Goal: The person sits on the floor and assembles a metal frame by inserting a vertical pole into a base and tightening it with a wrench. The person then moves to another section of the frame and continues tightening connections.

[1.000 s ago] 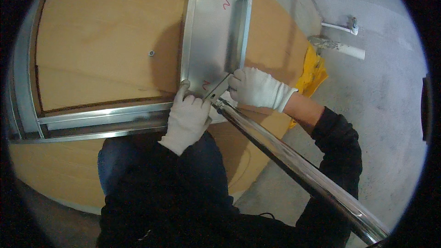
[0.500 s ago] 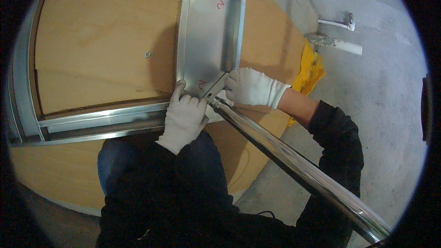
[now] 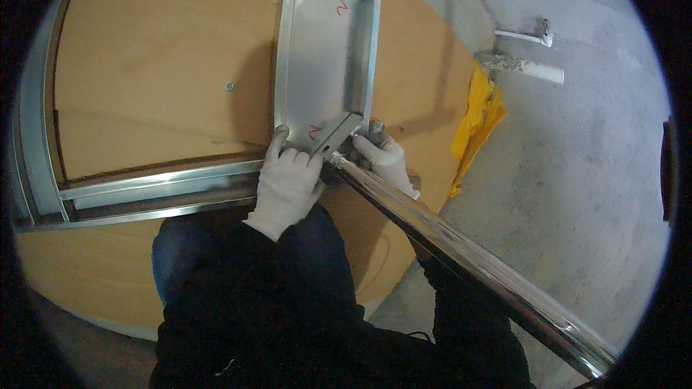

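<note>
The left hand point(image 3: 288, 184), in a white glove, lies flat with its fingers spread over the near end of a metal channel point(image 3: 324, 50), fingertips pressing the channel's lower edge where it meets a horizontal metal rail point(image 3: 158, 187). The right hand point(image 3: 386, 162), also gloved, is curled about the top of a polished steel pole point(image 3: 461, 248) just where that pole's end meets the channel's near right corner; its fingers are pressed together, though what exactly they pinch there I cannot tell. The channel stands upright on a plywood panel point(image 3: 144, 65), running away toward the top of the view, and the pole slants from the corner down to the lower right.

Compared with a second ago, the right hand has drawn in closer to the corner and now sits partly behind the pole, showing less of its back. The left hand has shifted only slightly, staying on the channel's end. The channel and pole lie as before.

A yellow cloth point(image 3: 479, 119) lies on the concrete floor point(image 3: 577, 173) beside the panel, and a white pipe point(image 3: 526, 68) rests farther off.
</note>
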{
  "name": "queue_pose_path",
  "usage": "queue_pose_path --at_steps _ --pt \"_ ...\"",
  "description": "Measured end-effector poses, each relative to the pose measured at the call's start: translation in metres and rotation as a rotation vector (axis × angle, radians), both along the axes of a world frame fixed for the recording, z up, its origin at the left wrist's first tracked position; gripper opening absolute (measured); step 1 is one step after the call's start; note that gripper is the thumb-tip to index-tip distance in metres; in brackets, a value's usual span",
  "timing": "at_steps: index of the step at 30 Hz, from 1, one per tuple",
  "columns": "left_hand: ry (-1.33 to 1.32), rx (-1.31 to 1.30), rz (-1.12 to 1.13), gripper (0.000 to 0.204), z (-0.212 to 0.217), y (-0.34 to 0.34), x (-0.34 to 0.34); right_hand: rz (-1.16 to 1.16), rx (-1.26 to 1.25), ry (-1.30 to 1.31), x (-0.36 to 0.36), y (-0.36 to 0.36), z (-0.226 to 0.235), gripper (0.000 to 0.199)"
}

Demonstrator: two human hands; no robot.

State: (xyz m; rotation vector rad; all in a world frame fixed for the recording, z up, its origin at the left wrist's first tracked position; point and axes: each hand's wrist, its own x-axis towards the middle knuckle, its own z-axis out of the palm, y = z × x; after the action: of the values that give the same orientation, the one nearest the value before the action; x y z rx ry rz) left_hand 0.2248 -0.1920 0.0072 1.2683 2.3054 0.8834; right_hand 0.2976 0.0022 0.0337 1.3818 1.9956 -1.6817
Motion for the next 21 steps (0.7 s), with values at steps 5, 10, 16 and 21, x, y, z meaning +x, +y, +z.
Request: queue_pose_path --at_steps 5,10,16,21 --pt "-0.006 0.031 0.020 0.042 -0.002 0.000 0.001 0.179 0.163 0.022 0.009 0.011 0.004 0.028" --pt "0.025 0.047 0.032 0.040 -0.002 -0.001 0.002 0.398 0.280 0.008 -0.002 0.020 0.027 0.023" --pt "0.014 0.024 0.022 0.038 -0.002 0.000 0.002 1.153 0.765 0.122 -0.017 0.036 0.037 0.022" --pt "0.002 0.028 0.027 0.036 0.000 0.000 0.001 1.235 0.743 0.036 -0.025 0.041 0.036 0.022"
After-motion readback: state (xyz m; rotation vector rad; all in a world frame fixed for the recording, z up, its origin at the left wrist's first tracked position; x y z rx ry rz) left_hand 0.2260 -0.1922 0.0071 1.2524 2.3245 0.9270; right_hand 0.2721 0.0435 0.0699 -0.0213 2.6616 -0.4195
